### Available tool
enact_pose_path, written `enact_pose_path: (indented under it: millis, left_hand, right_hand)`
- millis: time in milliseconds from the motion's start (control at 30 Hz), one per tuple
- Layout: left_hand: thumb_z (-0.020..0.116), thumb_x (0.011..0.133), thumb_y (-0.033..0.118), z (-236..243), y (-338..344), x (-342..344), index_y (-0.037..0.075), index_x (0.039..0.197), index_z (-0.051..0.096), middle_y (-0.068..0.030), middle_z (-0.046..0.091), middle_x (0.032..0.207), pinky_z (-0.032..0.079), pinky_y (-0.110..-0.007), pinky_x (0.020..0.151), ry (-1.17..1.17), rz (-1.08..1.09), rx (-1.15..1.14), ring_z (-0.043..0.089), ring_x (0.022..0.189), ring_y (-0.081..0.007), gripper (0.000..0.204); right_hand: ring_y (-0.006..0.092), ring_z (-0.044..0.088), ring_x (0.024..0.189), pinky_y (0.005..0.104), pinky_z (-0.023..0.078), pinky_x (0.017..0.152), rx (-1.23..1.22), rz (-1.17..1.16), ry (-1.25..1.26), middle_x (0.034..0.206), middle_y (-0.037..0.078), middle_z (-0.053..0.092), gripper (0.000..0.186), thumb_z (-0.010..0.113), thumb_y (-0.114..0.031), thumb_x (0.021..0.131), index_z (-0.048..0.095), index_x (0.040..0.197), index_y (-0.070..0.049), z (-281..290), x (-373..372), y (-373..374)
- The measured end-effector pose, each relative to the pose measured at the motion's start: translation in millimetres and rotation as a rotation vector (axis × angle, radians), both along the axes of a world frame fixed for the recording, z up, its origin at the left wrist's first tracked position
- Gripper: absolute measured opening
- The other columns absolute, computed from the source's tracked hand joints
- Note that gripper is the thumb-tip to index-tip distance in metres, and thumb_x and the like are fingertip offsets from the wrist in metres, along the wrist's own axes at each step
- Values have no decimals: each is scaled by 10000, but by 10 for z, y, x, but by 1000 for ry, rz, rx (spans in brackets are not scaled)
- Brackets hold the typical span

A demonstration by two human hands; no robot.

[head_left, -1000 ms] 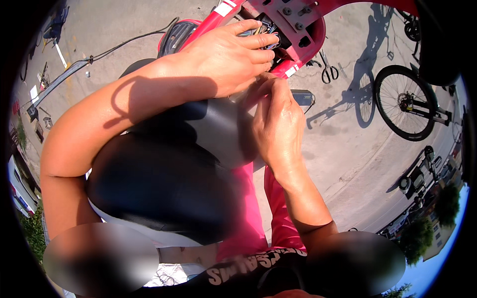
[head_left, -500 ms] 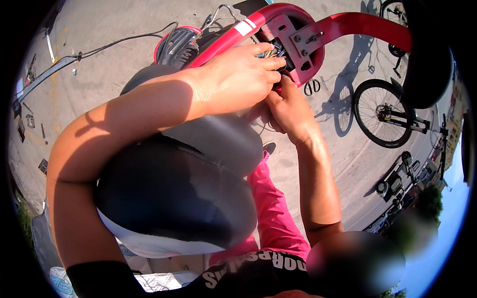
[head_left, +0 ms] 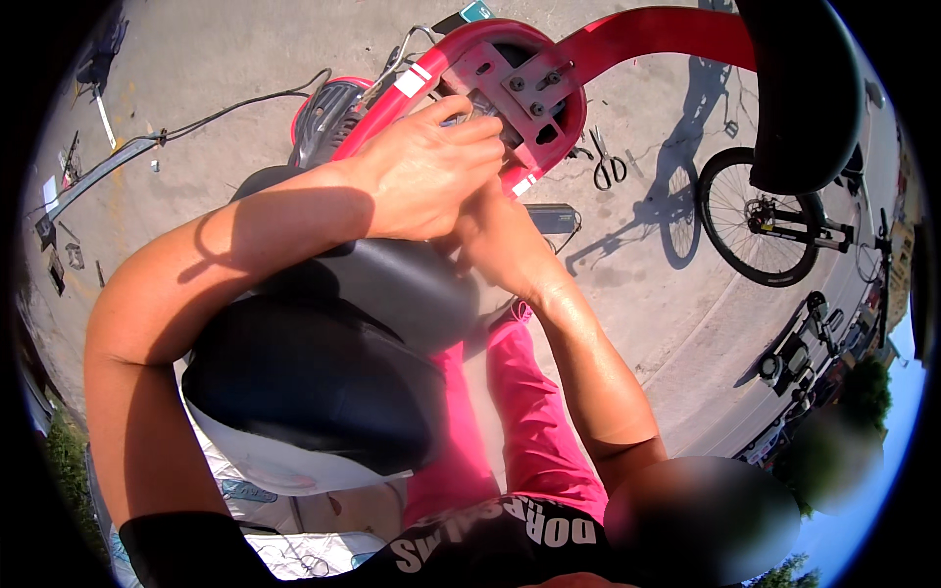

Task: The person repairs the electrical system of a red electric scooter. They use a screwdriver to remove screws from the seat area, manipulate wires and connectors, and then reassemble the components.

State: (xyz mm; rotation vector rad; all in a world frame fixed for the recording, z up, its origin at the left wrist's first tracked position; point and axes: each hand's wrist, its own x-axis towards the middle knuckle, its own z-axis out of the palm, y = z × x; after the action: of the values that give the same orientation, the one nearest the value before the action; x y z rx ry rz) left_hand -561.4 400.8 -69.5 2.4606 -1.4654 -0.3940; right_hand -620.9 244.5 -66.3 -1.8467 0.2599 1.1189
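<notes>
My left hand (head_left: 431, 169) reaches over the red vehicle frame (head_left: 402, 103), fingers curled into an opening with wiring (head_left: 456, 116) beside a bolted metal plate (head_left: 529, 93); what they grip is unclear. Close below it, my right hand (head_left: 495, 240) is curled at the frame’s lower edge, its fingertips hidden behind my left hand. My left forearm lies across the vehicle’s black padded seat (head_left: 294, 382), with a grey-sheened padded section (head_left: 402, 294) under my hands.
A dark rectangular device (head_left: 551, 220) and black scissors (head_left: 608, 169) lie on the concrete ground (head_left: 637, 323). A bicycle (head_left: 760, 216) and a scooter (head_left: 794, 343) are on the right. A cable (head_left: 235, 108) runs along the left. A curved red bar (head_left: 657, 34) reaches right.
My left hand’s fingers have curled from a more spread position. My right hand has shifted left and sits further behind it. The view has shifted slightly.
</notes>
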Motion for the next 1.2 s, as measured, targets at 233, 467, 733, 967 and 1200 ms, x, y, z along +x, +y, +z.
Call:
enact_pose_path:
  millis: [233, 467, 733, 967, 1200]
  left_hand:
    - [626, 639, 200, 3, -253, 71, 68, 813, 665, -24, 557, 951, 333, -384, 974, -6, -104, 202, 483, 1052, -185, 223]
    - [617, 706, 182, -66, -204, 19, 89, 788, 679, -4, 544, 981, 313, -376, 997, -46, -15, 126, 465, 1082, -164, 139]
    - [636, 733, 194, -51, -181, 2, 81, 772, 705, 0, 567, 1009, 307, -373, 1031, -25, -19, 141, 460, 1139, -170, 138]
    - [663, 705, 197, -61, -100, 38, 83, 739, 715, -4, 590, 995, 312, -372, 1044, 31, -4, 29, 475, 1149, -186, 130]
    - [669, 668, 190, -122, -64, 41, 76, 734, 708, -14, 587, 962, 330, -364, 1032, 31, -7, -54, 483, 1131, -193, 138]
  right_hand:
    - [380, 671, 706, 445, 522, 629, -261, 387, -327, 817, 266, 662, 352, 484, -57, 845, 414, 1166, 68, 33, -23, -154]
    - [359, 637, 616, 453, 495, 565, -448, 654, -616, 621, 192, 615, 405, 533, -42, 800, 500, 1195, 42, 237, 13, -309]
    - [341, 618, 557, 445, 492, 522, -563, 882, -686, 576, 151, 592, 528, 540, -28, 767, 442, 1281, 44, 55, 204, -388]
    - [401, 614, 627, 500, 475, 577, -364, 691, -510, 652, 215, 600, 543, 520, -43, 783, 345, 1297, -51, 16, 250, -514]
    - [281, 604, 536, 403, 479, 533, -80, 352, -227, 651, 165, 605, 538, 495, -10, 824, 305, 1324, -61, -6, 183, -494]
